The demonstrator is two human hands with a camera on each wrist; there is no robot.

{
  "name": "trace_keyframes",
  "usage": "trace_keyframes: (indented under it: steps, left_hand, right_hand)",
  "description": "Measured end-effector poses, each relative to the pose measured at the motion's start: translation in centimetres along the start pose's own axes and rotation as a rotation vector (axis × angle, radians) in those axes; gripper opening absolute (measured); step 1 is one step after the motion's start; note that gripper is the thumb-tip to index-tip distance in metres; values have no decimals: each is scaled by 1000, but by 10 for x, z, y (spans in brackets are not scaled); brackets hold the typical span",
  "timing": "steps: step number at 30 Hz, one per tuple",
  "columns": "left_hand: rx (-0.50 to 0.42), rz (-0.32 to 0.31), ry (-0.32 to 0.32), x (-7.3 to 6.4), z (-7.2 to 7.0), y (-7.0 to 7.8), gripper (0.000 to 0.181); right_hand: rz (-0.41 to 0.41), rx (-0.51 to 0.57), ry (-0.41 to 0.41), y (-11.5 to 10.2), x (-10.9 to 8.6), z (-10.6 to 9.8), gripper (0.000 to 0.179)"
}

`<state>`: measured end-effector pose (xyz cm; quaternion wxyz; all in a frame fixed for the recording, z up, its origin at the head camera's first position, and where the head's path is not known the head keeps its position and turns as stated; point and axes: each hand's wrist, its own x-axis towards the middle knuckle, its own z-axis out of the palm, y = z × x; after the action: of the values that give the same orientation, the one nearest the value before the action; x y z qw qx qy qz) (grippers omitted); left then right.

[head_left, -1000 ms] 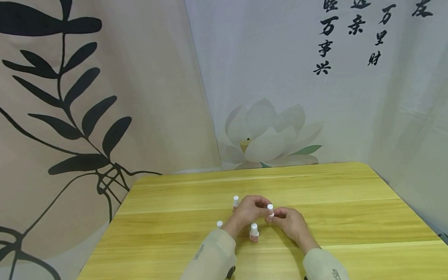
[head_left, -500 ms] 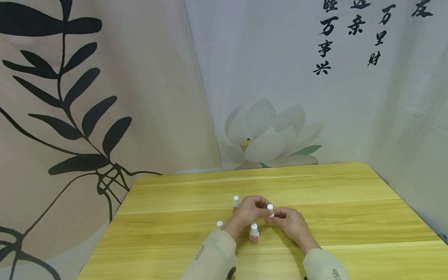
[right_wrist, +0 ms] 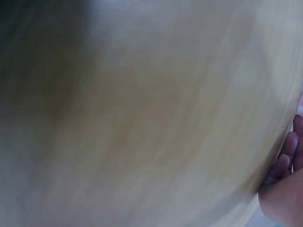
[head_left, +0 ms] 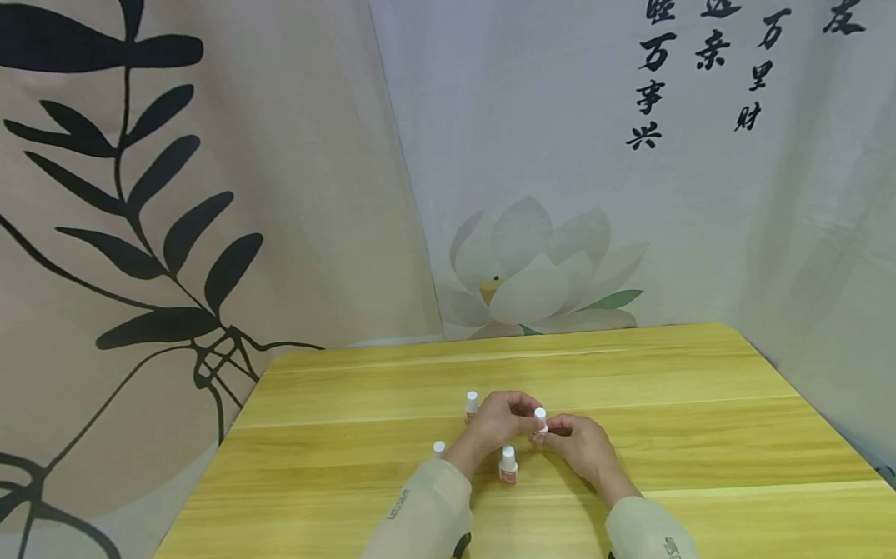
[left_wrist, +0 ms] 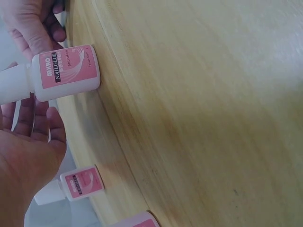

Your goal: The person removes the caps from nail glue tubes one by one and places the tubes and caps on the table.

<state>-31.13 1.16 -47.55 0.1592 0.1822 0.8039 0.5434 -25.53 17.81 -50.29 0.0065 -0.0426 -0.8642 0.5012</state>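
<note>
In the head view, a small nail glue bottle [head_left: 540, 418] with a white cap stands upright between the fingertips of both hands. My left hand [head_left: 502, 417] pinches it from the left, and my right hand [head_left: 575, 441] holds it low on the right. Closer to me, between the forearms, is a second nail glue bottle [head_left: 508, 469]. In the left wrist view, a nail glue bottle [left_wrist: 68, 73] with a pink label stands in front of the fingers and covers their contact. My right hand [right_wrist: 284, 184] shows only at the edge of the right wrist view.
Another nail glue bottle [head_left: 472, 403] stands behind the left wrist. The white cap of one more bottle [head_left: 439, 448] shows left of the left forearm, its body partly hidden. The wooden table [head_left: 688, 436] reaches back to a printed curtain [head_left: 322, 151].
</note>
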Motion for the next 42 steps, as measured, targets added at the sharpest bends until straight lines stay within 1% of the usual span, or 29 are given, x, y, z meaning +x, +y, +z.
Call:
trace_keyframes:
  steps: [10,17,23,35,42]
  left_hand:
    - [-6,6,8,2,1,-1,15]
    - [-6,-4,2,0,0,2,23]
    - [4,-4,-6,-5,-2,5,17]
    - [-1,-4,-8,-1,-1,1,13]
    - [7,3,-3,0,-2,2,23]
  right_hand:
    - [-5,4,8,0,0,0,16]
    - [-8,14,7,1,0,1,17]
    - [-4,25,-5,-1,-1,0,19]
    - [-10,8,-4,0,0,0,17]
    - [-9,5,0,-1,-1,0,18]
